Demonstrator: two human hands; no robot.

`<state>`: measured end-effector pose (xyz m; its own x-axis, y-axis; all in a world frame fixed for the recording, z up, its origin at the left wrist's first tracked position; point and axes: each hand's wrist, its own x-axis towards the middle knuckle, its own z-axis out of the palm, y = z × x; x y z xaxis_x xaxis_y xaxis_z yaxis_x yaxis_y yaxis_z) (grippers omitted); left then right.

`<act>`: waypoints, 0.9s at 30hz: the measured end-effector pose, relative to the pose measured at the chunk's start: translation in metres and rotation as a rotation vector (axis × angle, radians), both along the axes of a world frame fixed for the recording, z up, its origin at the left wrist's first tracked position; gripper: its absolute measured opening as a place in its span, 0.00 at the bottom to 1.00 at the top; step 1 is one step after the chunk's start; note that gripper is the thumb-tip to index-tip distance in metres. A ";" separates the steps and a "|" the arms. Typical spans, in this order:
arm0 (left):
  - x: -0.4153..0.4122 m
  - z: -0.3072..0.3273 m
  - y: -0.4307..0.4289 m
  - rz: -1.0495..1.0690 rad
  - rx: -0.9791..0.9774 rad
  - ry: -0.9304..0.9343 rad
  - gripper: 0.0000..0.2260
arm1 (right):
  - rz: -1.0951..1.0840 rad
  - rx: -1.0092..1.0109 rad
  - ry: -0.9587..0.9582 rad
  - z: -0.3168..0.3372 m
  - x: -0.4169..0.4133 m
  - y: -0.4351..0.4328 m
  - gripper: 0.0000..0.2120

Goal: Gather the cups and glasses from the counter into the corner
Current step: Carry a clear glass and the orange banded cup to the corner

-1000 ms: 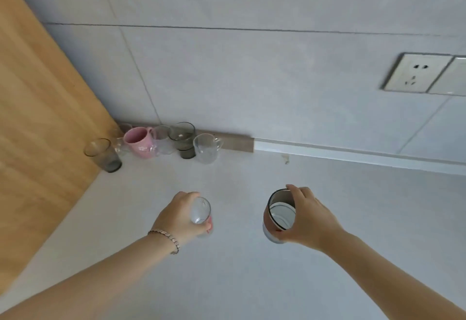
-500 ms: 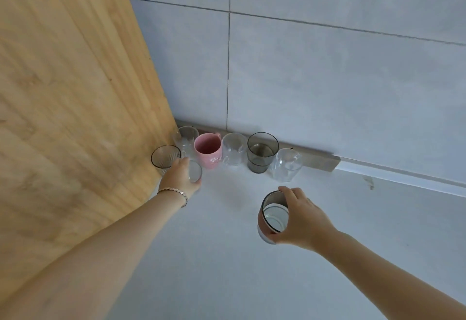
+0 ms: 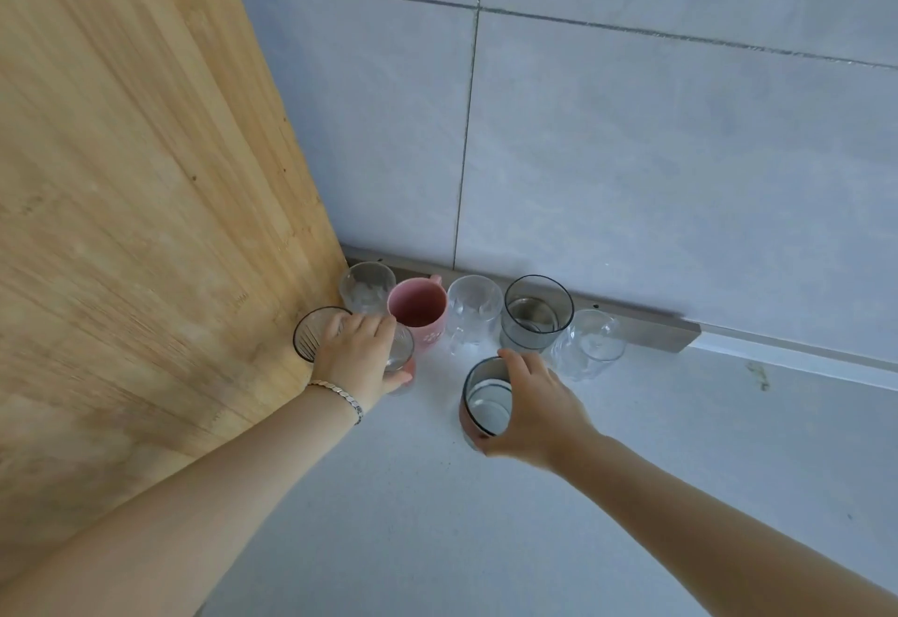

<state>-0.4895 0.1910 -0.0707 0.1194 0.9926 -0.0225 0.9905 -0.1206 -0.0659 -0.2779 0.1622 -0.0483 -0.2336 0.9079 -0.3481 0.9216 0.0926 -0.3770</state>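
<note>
Gripping a glass (image 3: 401, 353) is the left hand (image 3: 356, 358), a cup (image 3: 487, 410) the right hand (image 3: 540, 411).

Corner of white counter (image 3: 437, 519); wood panel (image 3: 121, 179) on L, tiled wall (image 3: 631, 154) behind.
Row along wall, L to R: corner glass (image 3: 367, 288), pink mug (image 3: 420, 312), mid clear glass (image 3: 474, 310), grey tumbler (image 3: 537, 315), clear mug (image 3: 590, 344).
Ribbed smoky glass (image 3: 308, 337) against panel.
L hand (image 3: 357, 359), bracelet (image 3: 340, 397) on wrist, grips small clear glass (image 3: 402, 356) just beside pink mug.
R hand (image 3: 539, 407) grips dark-rimmed cup (image 3: 486, 402), nr grey tumbler.
</note>
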 end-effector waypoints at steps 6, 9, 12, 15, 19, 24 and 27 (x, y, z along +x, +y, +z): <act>0.002 -0.005 0.001 0.014 -0.075 -0.143 0.30 | -0.126 -0.012 0.041 -0.015 -0.037 0.024 0.43; 0.003 -0.006 0.000 0.030 -0.086 -0.185 0.30 | -0.130 0.015 0.075 -0.022 -0.045 0.025 0.47; 0.003 -0.010 0.000 0.042 -0.068 -0.220 0.30 | -0.175 -0.050 0.175 -0.030 -0.043 0.016 0.55; 0.003 -0.010 0.001 0.060 -0.088 -0.233 0.30 | -0.320 -0.117 0.233 -0.038 -0.039 0.007 0.53; 0.003 -0.010 0.001 0.073 -0.100 -0.232 0.32 | -0.467 -0.091 0.407 -0.042 -0.043 0.004 0.44; 0.004 -0.006 -0.001 0.085 -0.116 -0.212 0.32 | -0.429 -0.181 0.419 -0.035 -0.041 0.005 0.29; 0.007 -0.002 -0.008 0.030 -0.095 -0.164 0.33 | -0.316 -0.273 0.286 -0.027 -0.024 0.002 0.32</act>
<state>-0.4829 0.1828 -0.0723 0.0997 0.9900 -0.0994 0.9902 -0.0890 0.1072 -0.3020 0.1643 -0.0758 -0.0831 0.8345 -0.5447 0.7452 -0.3109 -0.5900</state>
